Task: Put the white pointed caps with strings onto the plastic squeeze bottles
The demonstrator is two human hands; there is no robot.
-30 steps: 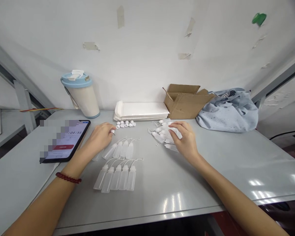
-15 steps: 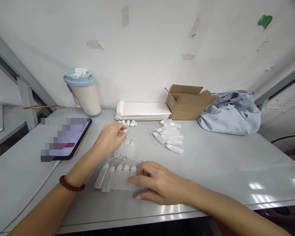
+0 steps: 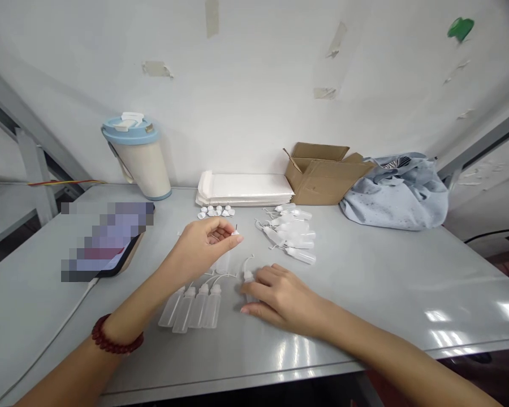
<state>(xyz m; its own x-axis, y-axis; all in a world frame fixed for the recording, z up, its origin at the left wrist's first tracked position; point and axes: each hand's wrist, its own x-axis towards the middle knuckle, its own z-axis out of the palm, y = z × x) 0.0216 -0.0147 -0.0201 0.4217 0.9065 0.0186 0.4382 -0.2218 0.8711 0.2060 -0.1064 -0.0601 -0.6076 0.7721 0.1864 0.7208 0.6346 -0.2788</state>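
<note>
My left hand [image 3: 210, 240] pinches a small white needle-tip cap [image 3: 235, 232] between thumb and fingertips, its dark thin needle pointing up. To the right and nearer, my right hand [image 3: 275, 297] has its fingers closed on a small clear plastic squeeze bottle [image 3: 249, 277]; the hand hides its lower part. Several like bottles with thin strap tails lie in a row [image 3: 197, 308] left of my right hand. Part of another bottle [image 3: 223, 263] shows below my left hand. Behind that hand sits a cluster of small white caps [image 3: 215, 211].
Another pile of bottles [image 3: 294, 232] lies right of centre. Behind are a stack of white padded envelopes [image 3: 246, 186], an open cardboard box [image 3: 326, 178] and a grey-blue cloth bundle [image 3: 398, 195]. At left stand a tumbler [image 3: 139, 161] and a propped phone [image 3: 110, 240] with a white cable.
My left hand has moved right and nearer with the cap, its needle now upright. My right hand has drawn one bottle rightward out of the front row.
</note>
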